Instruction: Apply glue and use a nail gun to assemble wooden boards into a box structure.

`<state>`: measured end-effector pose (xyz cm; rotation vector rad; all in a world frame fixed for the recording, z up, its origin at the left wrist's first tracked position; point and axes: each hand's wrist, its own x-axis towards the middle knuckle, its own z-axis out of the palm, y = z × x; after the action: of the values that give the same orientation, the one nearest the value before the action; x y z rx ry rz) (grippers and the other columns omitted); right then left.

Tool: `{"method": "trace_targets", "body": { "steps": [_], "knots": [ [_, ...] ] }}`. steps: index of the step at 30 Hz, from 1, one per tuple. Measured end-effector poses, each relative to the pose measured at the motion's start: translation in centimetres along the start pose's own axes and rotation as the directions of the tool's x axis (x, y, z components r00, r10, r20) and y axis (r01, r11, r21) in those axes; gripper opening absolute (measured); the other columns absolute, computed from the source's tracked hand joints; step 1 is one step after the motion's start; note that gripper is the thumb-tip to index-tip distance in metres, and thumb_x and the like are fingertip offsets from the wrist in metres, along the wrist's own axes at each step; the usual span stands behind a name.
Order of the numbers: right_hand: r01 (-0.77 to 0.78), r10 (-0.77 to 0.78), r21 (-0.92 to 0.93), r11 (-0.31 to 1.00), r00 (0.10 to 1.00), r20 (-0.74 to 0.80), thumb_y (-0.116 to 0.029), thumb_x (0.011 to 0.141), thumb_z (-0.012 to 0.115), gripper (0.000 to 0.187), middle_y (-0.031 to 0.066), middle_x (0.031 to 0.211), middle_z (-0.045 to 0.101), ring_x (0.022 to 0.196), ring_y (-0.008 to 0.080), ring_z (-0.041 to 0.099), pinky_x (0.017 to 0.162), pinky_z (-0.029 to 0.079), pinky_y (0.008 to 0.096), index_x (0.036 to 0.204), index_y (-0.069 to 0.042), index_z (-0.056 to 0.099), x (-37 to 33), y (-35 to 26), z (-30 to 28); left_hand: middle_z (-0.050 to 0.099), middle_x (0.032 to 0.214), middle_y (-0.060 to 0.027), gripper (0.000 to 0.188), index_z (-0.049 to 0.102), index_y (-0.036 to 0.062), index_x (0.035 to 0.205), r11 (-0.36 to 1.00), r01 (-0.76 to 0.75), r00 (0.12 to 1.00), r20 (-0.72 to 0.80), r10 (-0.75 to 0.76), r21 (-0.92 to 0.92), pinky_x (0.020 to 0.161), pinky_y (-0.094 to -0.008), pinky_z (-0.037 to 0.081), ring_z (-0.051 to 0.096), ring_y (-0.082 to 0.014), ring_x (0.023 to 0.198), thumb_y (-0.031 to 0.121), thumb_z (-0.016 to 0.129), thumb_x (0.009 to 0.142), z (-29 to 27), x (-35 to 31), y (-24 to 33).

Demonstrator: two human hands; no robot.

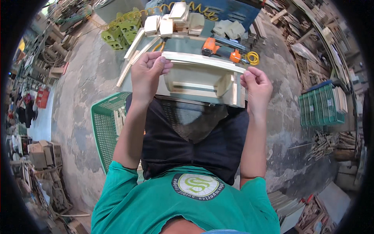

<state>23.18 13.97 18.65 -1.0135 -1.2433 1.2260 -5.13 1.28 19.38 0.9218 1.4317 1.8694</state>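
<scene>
A long pale wooden strip (203,59) spans the gap between my hands, over the near part of the work table. Its left end is pinched between the thumb and fingers of my left hand (147,74). At the other end, my right hand (257,82) grips the strip with thumb and fingertips. Beneath the strip lies an open wooden frame (194,93) with curved side pieces. An orange and black nail gun (219,50) rests just beyond the strip. A tool with orange handles (160,44) lies near my left hand, partly hidden.
Stacked wooden blocks (179,19) line the table's far side. More strips (134,58) lie at its left. A yellow coiled hose (200,11) runs behind. A green plastic basket (102,132) stands by my left leg; green crates (320,105) sit far right.
</scene>
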Motion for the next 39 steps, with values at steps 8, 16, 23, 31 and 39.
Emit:
{"method": "trace_targets", "body": {
  "steps": [8,16,23,31,39],
  "knots": [
    [-0.073,0.080,-0.113,0.991,0.995,0.064,-0.012,0.099,0.077,0.025,0.0049,0.096,0.075,0.084,0.0106,0.072,0.073,0.060,0.0257,0.119,0.003,0.070,-0.2,2.5,-0.5,0.076,0.102,-0.0133,0.028,0.068,-0.0104,0.125,0.992,0.015,1.000,-0.004,-0.015,0.128,0.080,-0.0281,0.063,0.075,-0.0150,0.087,0.011,0.063,0.108,-1.2,0.0,-2.0],
    [-0.051,0.061,-0.156,0.986,0.996,0.060,-0.009,0.096,0.077,0.026,0.0060,0.090,0.076,0.076,0.0079,0.068,0.067,0.054,0.0243,0.115,0.006,0.070,-0.1,2.6,0.0,0.076,0.093,-0.0090,0.028,0.072,-0.0082,0.122,0.963,-0.003,1.000,0.007,0.001,0.270,0.072,-0.0258,0.061,0.072,-0.0122,0.079,0.015,0.065,0.108,-2.0,0.3,-2.7],
    [-0.047,0.058,-0.167,0.985,0.996,0.067,-0.010,0.096,0.078,0.027,0.0068,0.091,0.076,0.076,0.0088,0.068,0.069,0.055,0.0250,0.115,0.007,0.070,0.0,3.0,-0.1,0.075,0.083,-0.0074,0.026,0.078,-0.0024,0.117,0.879,0.015,1.000,-0.018,-0.008,0.477,0.066,-0.0260,0.057,0.070,-0.0108,0.070,0.018,0.068,0.104,-2.1,0.0,-1.7],
    [-0.057,0.072,-0.255,0.965,0.996,0.047,-0.009,0.096,0.077,0.028,0.0072,0.089,0.076,0.075,0.0090,0.067,0.069,0.055,0.0250,0.117,0.007,0.069,-0.1,2.2,0.3,0.076,0.079,-0.0081,0.025,0.079,-0.0015,0.114,0.836,-0.003,1.000,0.026,-0.014,0.548,0.064,-0.0283,0.057,0.070,-0.0117,0.066,0.018,0.068,0.104,-2.8,0.1,-2.9],
    [-0.066,0.081,-0.258,0.964,0.996,0.048,-0.010,0.096,0.077,0.028,0.0070,0.089,0.075,0.074,0.0090,0.067,0.069,0.055,0.0249,0.117,0.007,0.069,0.0,2.1,0.4,0.075,0.078,-0.0078,0.028,0.079,-0.0030,0.111,0.843,0.052,0.998,-0.007,-0.057,0.535,0.064,-0.0286,0.056,0.070,-0.0117,0.066,0.022,0.068,0.104,-2.7,-0.2,-3.0]
  ]
}}
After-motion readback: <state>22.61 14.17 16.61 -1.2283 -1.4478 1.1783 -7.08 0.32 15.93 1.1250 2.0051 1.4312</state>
